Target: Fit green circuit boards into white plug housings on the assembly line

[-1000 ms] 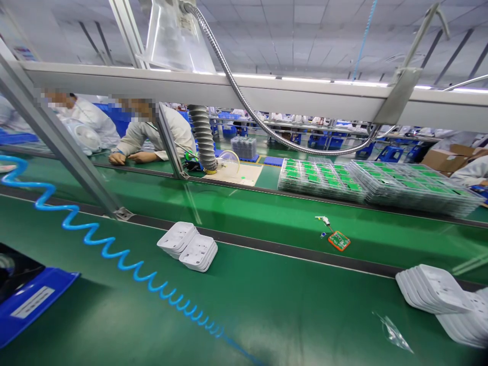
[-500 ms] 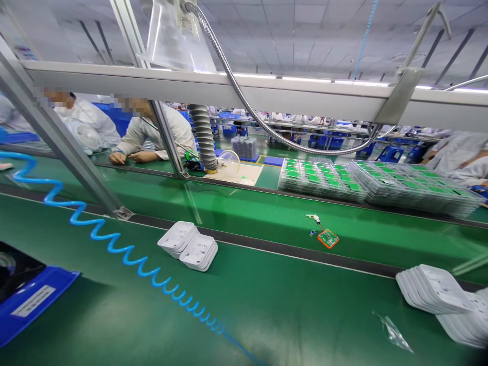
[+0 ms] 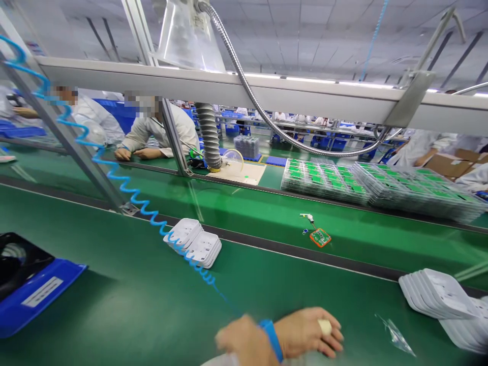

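Left hand [image 3: 305, 333] low over green belt [image 3: 114, 315], fingers slack, slightly spread, blue wrist band [image 3: 272, 339] on wrist. Right hand [image 3: 244, 341] blurred against band, grip unreadable. Blue coiled cord [image 3: 133, 197] stretched from band.

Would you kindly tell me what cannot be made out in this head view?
All in the head view:
Hand: the bottom edge cuts off its underside, so whether it holds anything is hidden.
Blurred shape left of the wristband: motion blur; forearm or second hand, unclear.
Board on the belt: too small for detail.
Blue tray: cut off by the left edge; dark contents unreadable.
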Demonstrator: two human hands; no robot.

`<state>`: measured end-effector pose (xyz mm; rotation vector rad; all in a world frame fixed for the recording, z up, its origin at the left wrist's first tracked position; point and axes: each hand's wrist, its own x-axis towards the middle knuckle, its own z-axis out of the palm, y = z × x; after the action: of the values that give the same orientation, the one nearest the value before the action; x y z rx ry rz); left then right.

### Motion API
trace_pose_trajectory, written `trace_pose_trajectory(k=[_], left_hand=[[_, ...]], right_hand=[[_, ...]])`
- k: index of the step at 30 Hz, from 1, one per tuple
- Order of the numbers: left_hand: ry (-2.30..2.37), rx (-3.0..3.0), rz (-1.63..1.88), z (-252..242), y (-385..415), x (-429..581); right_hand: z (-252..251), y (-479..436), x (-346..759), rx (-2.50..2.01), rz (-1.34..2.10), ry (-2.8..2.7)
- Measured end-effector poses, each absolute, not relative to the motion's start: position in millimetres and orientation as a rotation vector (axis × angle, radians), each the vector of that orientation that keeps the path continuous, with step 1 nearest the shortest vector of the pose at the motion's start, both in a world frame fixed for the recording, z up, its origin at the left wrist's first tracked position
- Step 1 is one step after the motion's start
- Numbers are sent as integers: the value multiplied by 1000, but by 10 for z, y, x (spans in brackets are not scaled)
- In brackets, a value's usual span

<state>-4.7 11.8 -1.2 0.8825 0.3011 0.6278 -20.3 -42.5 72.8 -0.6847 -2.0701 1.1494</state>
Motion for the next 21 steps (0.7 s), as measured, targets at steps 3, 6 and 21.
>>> trace_pose_trajectory(k=[3,6,21], left_hand=[[471,626,813,29,379,-178],[544,547,995,100,494,-250],[1387,1267,1326,32,549,-297]], right_hand=[[640,197,132,-863,993,-1952],[510,979,551,-1236,530,-1748],[360,2375,942,-2126,308,-2197]])
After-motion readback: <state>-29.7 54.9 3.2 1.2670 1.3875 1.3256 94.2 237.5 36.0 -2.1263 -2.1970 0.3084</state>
